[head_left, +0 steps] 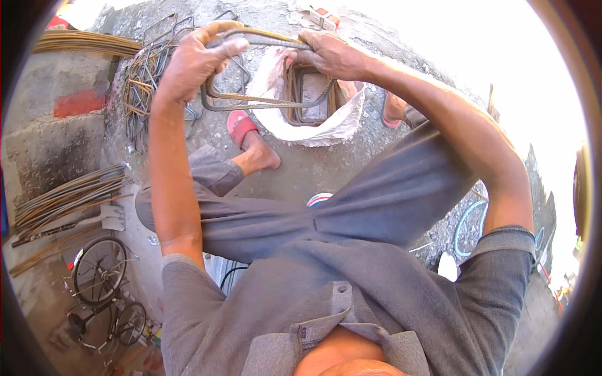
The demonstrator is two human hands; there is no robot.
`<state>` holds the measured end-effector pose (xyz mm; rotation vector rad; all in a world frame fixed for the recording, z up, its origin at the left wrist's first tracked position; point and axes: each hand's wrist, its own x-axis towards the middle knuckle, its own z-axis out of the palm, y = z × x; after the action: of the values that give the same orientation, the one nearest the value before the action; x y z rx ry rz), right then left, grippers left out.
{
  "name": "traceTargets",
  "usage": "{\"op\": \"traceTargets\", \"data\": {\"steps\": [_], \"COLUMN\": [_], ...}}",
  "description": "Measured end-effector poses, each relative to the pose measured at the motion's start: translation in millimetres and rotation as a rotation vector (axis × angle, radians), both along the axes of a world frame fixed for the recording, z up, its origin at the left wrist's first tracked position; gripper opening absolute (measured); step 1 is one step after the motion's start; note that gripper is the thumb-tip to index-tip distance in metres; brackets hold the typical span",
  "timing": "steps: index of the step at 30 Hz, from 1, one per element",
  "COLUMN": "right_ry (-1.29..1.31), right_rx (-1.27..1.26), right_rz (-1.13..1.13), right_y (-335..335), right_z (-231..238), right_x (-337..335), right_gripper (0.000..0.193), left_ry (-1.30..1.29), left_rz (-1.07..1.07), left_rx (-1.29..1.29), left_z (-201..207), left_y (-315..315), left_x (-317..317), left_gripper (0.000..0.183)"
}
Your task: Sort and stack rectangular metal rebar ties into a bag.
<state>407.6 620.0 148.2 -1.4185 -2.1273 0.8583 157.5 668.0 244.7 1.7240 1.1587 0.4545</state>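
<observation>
My right hand (pixel 332 55) is wrapped round one end of a rectangular bent steel rebar stirrup (pixel 205 99), held above the ground. My left hand (pixel 204 59) grips its other end between thumb and fingers. The loop appears to be more than one rod thick, but I cannot tell how many. Below it stands a white sack (pixel 313 135) with its mouth rolled down. Inside the sack is a stack of similar stirrups (pixel 291 80), partly hidden by the right hand and the held loop.
Tangled bent stirrups (pixel 139 88) lie on the ground at far left. Bundled rods (pixel 88 44) and more loose rods (pixel 63 197) are along the left, near a bicycle wheel (pixel 99 271). A red-and-white box (pixel 324 17) lies beyond the sack. A light blue hose (pixel 463 229) curls at right.
</observation>
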Motion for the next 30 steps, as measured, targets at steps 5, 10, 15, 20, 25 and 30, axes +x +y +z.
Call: {"op": "traceTargets", "data": {"steps": [5, 10, 15, 20, 25, 30], "right_ry": [0.118, -0.257, -0.497, -0.453, -0.434, -0.443], "right_rx": [0.016, 0.195, -0.405, -0.239, -0.156, -0.203], "right_rz": [0.173, -0.045, -0.155, -0.131, -0.116, 0.009], "right_y": [2.6, 17.3, -6.6, -17.0, -10.4, -18.7], "right_z": [-24.2, -11.1, -29.7, -45.9, -60.4, -45.9], "right_x": [9.3, 46.2, 68.8, 71.4, 80.0, 69.5], "right_gripper": [0.061, 0.082, 0.057, 0.028, 0.024, 0.024], "left_ry": [0.293, 0.197, 0.242, 0.322, 0.489, 0.659], "left_rz": [-0.217, -0.114, -0.021, -0.04, -0.08, -0.161], "left_rx": [0.32, 0.216, 0.332, 0.63, 0.961, 0.871], "left_z": [-14.6, -47.0, -63.0, -89.3, -169.4, -228.1], "left_y": [-30.0, -49.6, -62.2, -78.9, -87.6, -112.9], "left_x": [20.1, 29.6, 49.4, 74.0, 96.4, 114.8], "left_gripper": [0.052, 0.047, 0.046, 0.038, 0.028, 0.04]}}
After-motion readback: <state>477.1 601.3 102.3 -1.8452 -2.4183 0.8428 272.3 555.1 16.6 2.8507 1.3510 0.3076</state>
